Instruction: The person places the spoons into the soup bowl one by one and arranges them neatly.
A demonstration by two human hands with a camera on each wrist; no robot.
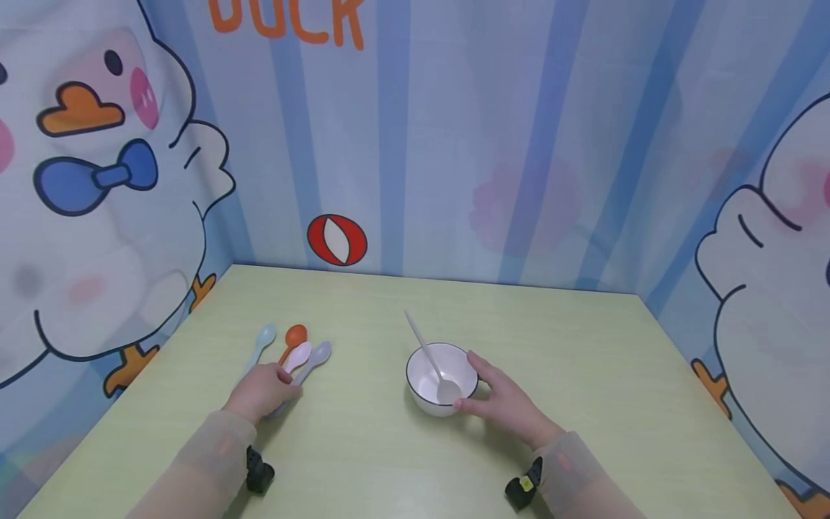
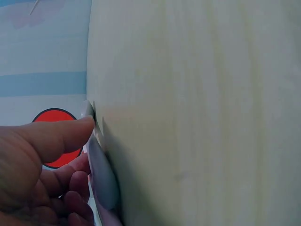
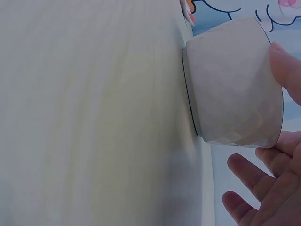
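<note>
Handles of four spoons (image 1: 295, 349) hidden under left hand (image 1: 262, 391); grip there cannot be judged for certain, though thumb (image 2: 56, 136) presses a grey spoon (image 2: 104, 176) to table (image 1: 363, 447). Right hand (image 1: 509, 404) relaxed, fingers spread, touching one white bowl (image 1: 443, 378) mid-table. Inside bowl: one white spoon (image 1: 433, 364).

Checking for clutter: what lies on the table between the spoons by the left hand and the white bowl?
Nothing: in the head view, bare table separates the spoons from the white bowl.
</note>
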